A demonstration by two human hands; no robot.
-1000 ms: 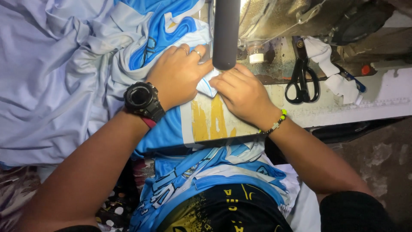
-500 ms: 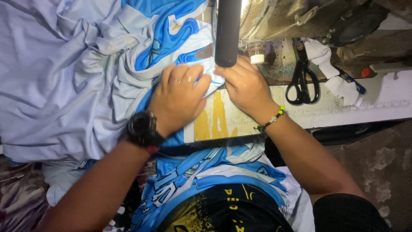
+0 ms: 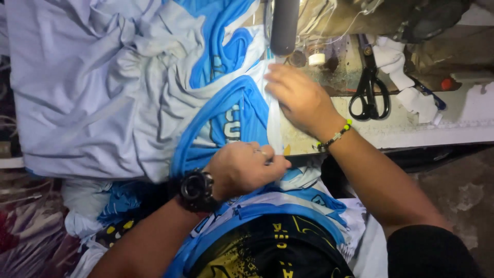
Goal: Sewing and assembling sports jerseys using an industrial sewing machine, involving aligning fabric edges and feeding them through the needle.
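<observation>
Pinching a fold of the blue and white jersey (image 3: 231, 118) at the front edge of the bench (image 3: 411, 131), the left hand (image 3: 244, 170) was curled shut on the cloth, a chunky black watch (image 3: 195, 190) on its wrist. The right hand (image 3: 298, 95) lay flat and spread on the jersey's white hem, just below the dark round column of the sewing machine (image 3: 284, 25), fingers pressing the cloth down rather than gripping it. A thin bracelet (image 3: 334, 138) of green and yellow beads circled that wrist.

The jersey was thin, smooth knit cloth, printed in bright blue curves on white, and it lay rumpled across the bench's middle. A wide heap of pale lilac cloth (image 3: 87, 87), soft and deeply creased, covered the bench's left side and touched the jersey. Black-handled scissors (image 3: 368, 87) lay toward the right side of the bench, blades pointing to the far edge, with a crumpled white scrap (image 3: 406, 87) just beside them. A small white spool (image 3: 316, 58) stood near the machine's foot. The bench top looked worn, pale and stained.
</observation>
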